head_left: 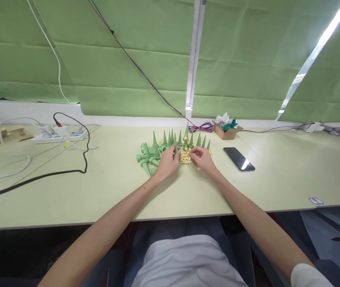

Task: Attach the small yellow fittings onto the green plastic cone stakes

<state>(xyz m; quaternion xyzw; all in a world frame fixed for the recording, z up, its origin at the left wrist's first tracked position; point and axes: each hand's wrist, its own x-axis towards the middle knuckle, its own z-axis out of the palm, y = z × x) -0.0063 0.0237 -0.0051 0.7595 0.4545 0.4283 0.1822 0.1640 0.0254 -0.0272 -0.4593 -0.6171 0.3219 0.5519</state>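
Many green cone-shaped plastic spikes [146,164] lie in a pile on the table, and several more stand upright with tips up in a row [180,138] behind it. My left hand [167,162] is closed round one green spike [175,147], which points upward. Small yellow plastic pieces [185,158] are heaped between my two hands. At the right edge of that heap, my right hand [202,158] has thumb and fingers pinched together. Whatever it pinches is too small to make out. A few yellow bits sit among the standing spikes.
A black phone [238,159] lies right of my right hand. Behind it stands a small cardboard box [226,132] with plastic wrap and green material, beside coiled wire [203,127]. Left are a power strip [59,136], a black cable [86,153] and cardboard pieces [20,133].
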